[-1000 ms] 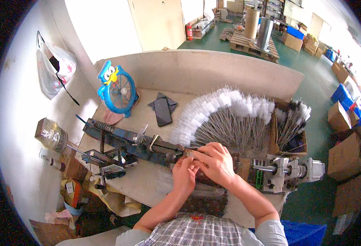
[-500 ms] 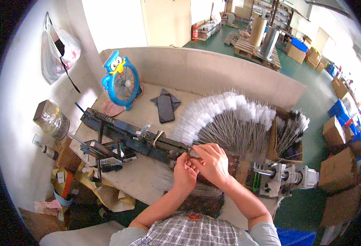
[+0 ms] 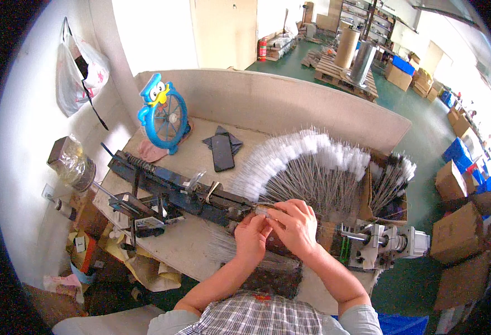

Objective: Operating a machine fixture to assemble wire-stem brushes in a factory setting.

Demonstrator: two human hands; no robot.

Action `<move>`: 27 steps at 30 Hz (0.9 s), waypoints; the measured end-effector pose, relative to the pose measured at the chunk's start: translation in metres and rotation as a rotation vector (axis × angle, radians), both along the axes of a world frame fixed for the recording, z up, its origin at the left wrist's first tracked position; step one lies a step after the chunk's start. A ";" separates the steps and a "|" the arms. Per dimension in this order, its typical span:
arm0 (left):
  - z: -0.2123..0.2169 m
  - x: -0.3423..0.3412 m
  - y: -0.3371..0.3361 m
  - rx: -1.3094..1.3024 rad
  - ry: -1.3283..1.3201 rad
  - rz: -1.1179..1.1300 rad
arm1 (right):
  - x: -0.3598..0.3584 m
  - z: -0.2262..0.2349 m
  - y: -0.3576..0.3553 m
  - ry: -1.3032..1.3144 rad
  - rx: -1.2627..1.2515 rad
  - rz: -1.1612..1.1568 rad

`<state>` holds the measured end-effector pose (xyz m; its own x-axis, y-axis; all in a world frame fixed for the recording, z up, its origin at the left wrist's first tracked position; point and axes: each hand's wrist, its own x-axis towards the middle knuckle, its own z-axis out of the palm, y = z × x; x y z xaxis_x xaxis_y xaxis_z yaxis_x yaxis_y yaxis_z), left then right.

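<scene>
Cluttered workbench [image 3: 201, 167]: dark metal jig [image 3: 184, 192], fanned wire brushes [image 3: 307, 167], phone [image 3: 222, 153], blue fan [image 3: 164, 114].

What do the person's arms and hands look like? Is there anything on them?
Both forearms are bare. The left hand and right hand wear no gloves, and no rings or watch show. Short grey sleeves end above the elbows, and a checked grey-and-white garment covers the chest.
</scene>
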<state>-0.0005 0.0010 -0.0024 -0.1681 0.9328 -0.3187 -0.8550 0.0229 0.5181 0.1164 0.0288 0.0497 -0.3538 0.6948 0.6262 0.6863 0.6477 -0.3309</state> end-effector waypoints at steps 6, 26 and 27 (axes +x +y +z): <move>0.009 0.003 0.002 -0.012 0.038 0.021 | -0.001 -0.007 0.003 0.021 -0.023 0.034; 0.018 -0.006 -0.005 -0.058 -0.102 -0.023 | 0.022 -0.005 -0.003 -0.204 -0.095 0.033; 0.017 -0.006 -0.005 -0.082 -0.066 -0.024 | 0.022 -0.004 -0.005 -0.201 -0.097 0.024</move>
<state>-0.0061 -0.0042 0.0147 -0.1218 0.9066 -0.4040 -0.8859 0.0843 0.4561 0.1382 0.0238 0.0456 -0.4815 0.7385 0.4719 0.7297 0.6361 -0.2509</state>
